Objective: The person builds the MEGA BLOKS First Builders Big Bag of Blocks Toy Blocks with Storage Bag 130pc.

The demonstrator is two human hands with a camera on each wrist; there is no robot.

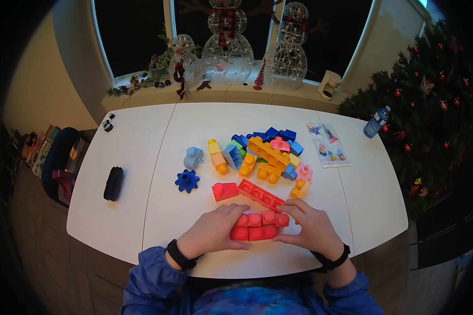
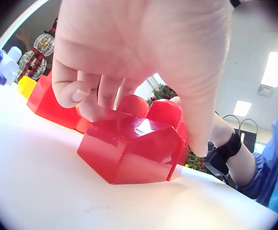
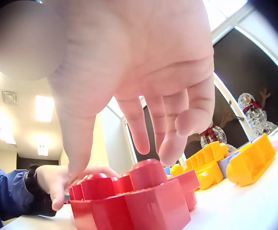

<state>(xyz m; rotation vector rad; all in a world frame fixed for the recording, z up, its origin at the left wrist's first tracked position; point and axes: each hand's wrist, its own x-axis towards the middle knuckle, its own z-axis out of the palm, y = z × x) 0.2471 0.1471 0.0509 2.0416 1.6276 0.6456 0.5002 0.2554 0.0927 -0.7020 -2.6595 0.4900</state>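
The left hand (image 1: 211, 229) is gripping the near end of a red block cluster (image 1: 255, 231) — thumb on the person's side, fingers opposite — while the right hand (image 1: 314, 231) is spanning the other end, thumb and fingers parted (whether it is pinching, I cannot tell). The cluster is resting on the white table (image 1: 205, 268) between both hands. A long red block (image 1: 261, 195) is lying just beyond the hands, a smaller red block (image 1: 225, 191) beyond the left.

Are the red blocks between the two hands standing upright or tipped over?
Upright: both wrist views show the red blocks with their rounded studs pointing up.
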